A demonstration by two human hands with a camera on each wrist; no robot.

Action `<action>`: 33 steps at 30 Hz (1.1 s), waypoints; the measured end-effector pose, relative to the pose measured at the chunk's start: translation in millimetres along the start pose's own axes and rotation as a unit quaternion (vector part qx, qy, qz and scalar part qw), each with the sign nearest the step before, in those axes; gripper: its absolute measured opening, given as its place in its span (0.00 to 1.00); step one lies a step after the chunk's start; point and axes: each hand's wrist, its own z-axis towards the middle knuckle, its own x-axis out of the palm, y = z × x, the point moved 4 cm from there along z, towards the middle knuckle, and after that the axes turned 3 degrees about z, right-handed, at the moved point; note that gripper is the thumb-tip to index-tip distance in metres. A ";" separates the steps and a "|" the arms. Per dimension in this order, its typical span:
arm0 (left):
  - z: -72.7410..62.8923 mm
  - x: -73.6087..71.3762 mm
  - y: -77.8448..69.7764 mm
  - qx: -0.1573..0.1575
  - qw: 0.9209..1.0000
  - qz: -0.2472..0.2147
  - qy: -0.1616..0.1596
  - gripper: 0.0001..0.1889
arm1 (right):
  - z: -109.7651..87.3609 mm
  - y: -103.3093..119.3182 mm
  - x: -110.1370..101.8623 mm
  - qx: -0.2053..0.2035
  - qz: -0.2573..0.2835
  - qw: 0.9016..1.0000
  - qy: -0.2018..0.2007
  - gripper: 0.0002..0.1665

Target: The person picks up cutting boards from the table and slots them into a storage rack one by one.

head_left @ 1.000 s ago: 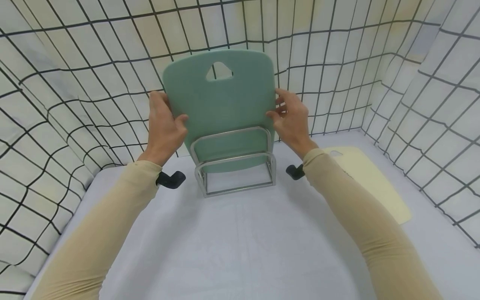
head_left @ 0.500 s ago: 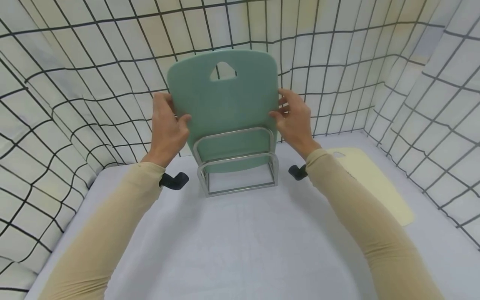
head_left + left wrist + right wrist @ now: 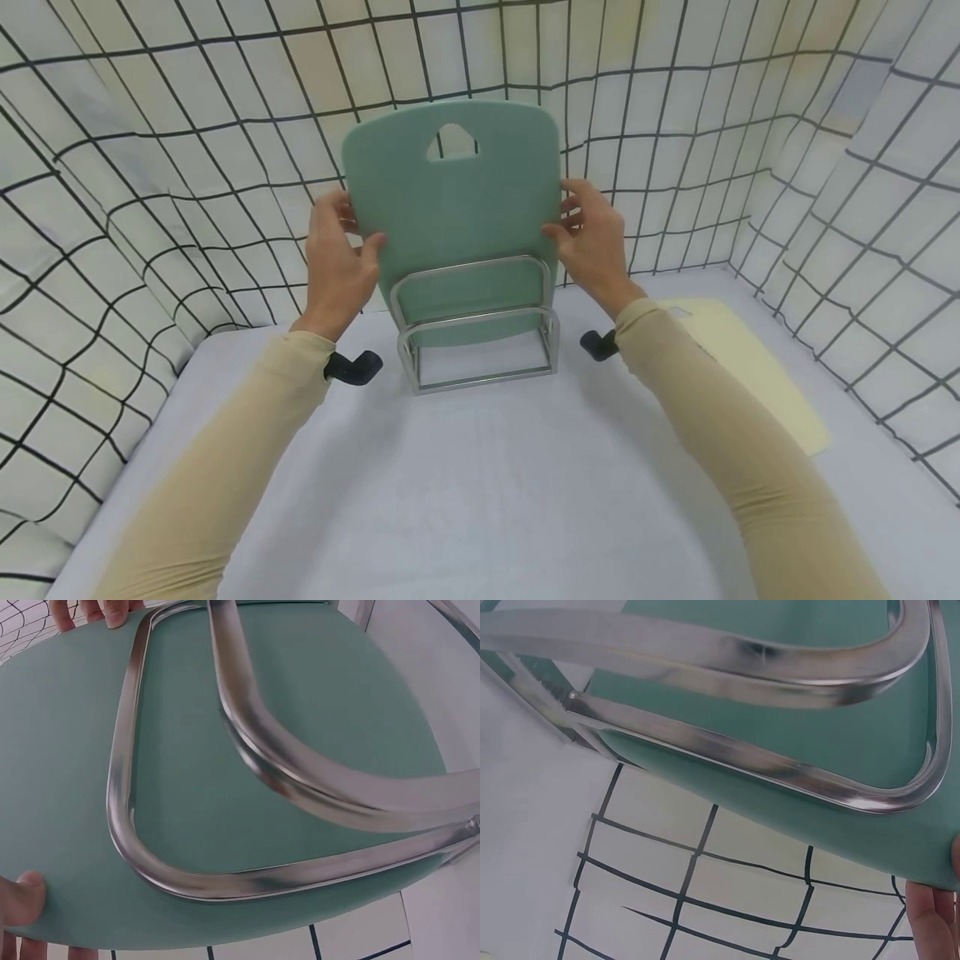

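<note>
A green cutting board [image 3: 457,200] with a handle hole near its top stands behind the front two metal loops of a rack [image 3: 480,315]. Its lower edge shows through the rack, above the rack's base bar. My left hand [image 3: 337,258] pinches the board's left edge, thumb on the front face and fingers round the side. On the opposite edge my right hand [image 3: 592,237] does the same. In the left wrist view the left thumb [image 3: 26,898] lies on the green face. The right wrist view shows right-hand fingers [image 3: 932,919] at the board's edge.
A pale yellow cutting board [image 3: 750,367] lies flat on the white tabletop [image 3: 480,492], partly behind the right sleeve. White walls with a black grid [image 3: 690,158] enclose the back and sides, close behind the green board.
The board, rack and hands appear slightly further right in the head view, as does the background. More of the left fingers shows beside the board's edge. Both hands stay on the board.
</note>
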 end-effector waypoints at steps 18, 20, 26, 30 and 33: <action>-1.7 12.5 13.6 0.008 1.000 -0.008 0.000 0.25 | 3.4 -5.8 4.0 0.001 -0.007 1.000 -0.006 0.29; -1.8 14.0 14.4 0.012 1.000 -0.008 -0.002 0.25 | 3.9 -6.1 4.6 0.001 -0.007 1.000 -0.005 0.29; -2.6 16.6 17.3 0.025 1.000 -0.004 -0.008 0.27 | 5.9 -6.7 7.8 0.015 -0.002 1.000 0.007 0.30; 0.1 17.4 18.0 0.024 1.000 -0.007 -0.005 0.26 | 8.3 -7.3 9.2 0.022 -0.004 1.000 0.011 0.30; 2.9 17.8 17.8 0.021 1.000 -0.006 0.000 0.26 | 10.4 -7.5 9.4 0.021 -0.009 1.000 0.011 0.31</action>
